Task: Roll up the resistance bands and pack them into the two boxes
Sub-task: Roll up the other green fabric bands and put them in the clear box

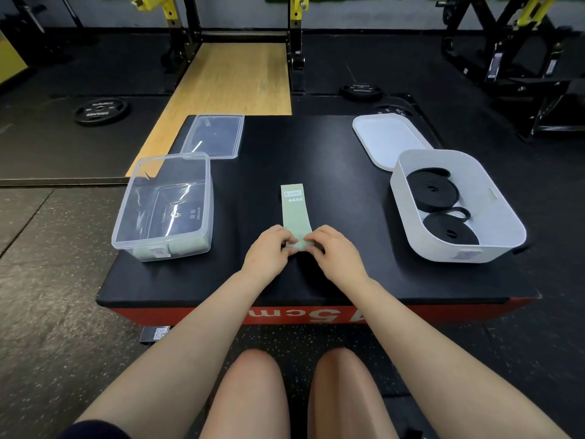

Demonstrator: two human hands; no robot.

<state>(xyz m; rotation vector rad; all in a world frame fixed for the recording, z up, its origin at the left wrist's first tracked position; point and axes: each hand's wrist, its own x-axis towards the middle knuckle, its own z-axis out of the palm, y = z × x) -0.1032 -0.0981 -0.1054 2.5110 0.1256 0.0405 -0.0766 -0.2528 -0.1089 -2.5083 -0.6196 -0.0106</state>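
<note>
Gym floor, black-topped platform (332, 172). Pale green band (293, 210) lies flat at centre; left hand (267, 253) and right hand (337, 253) pinch its near, rolled end. Clear box (126, 217) left; white box (411, 223) right holds two rolled black bands (432, 190).

A flat band (293, 210) lies between the clear box (164, 207) at left and the white box (456, 207) at right.

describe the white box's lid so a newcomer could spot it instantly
Start at the black platform and go to its far right corner. The white lid lies flat there, its near edge tucked behind the white box holding two black rolled bands. Unlike the clear lid on the left, it is opaque, with rounded corners.
</note>
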